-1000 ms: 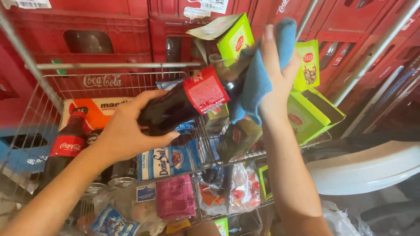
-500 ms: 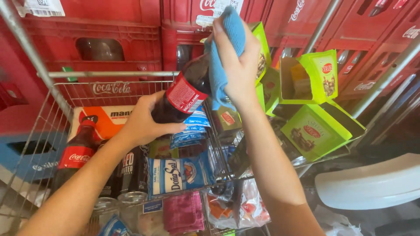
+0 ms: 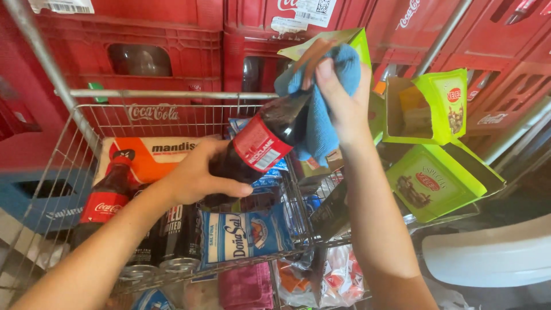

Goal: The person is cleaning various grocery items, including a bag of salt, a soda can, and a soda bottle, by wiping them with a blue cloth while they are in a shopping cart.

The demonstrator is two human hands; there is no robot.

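There is only the one camera, worn on the person's head, and it looks forward and down over both forearms into the wire shopping cart [image 3: 172, 115] just in front of the body. It sits close: the left hand [image 3: 198, 172] and the right hand [image 3: 338, 100] fill the middle of the view. Stacked red plastic crates [image 3: 143, 34] close off the top edge, so no second view shares any of this.

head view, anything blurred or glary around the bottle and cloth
Head view: the dark plastic bottle with a red label and the blue cloth are fairly sharp; the blue crate at the left edge smears with motion blur; lighting is even, and only the white curved surface looks bright.
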